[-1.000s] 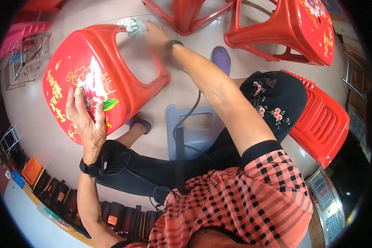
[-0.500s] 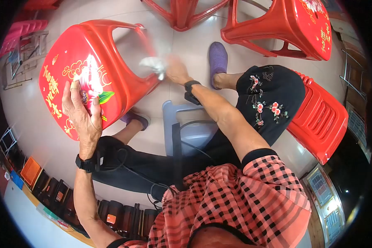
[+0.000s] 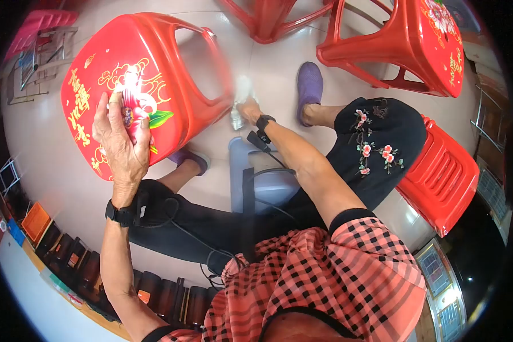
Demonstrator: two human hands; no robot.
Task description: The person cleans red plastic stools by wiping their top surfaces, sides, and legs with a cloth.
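Observation:
A red plastic stool (image 3: 117, 60) with a printed flower and gold characters is tilted so that its seat faces up and left. On that seat rests my left hand (image 3: 119, 139), fingers spread over the flower. My right hand (image 3: 249, 108), smeared by motion, holds a crumpled white cloth (image 3: 237, 120) just right of the stool's legs. Whether the cloth touches a leg I cannot tell.
More red stools (image 3: 376, 51) stand at the top and upper right. A red slatted stool (image 3: 442, 171) is by my right knee, and a grey-blue plastic stool (image 3: 238, 154) lies between my legs. Dark bottle-like objects (image 3: 151, 288) line the lower left.
My right hand and the cloth have moved a little right and down, away from the stool's leg. My left hand keeps its place on the seat; the whole view has shifted slightly.

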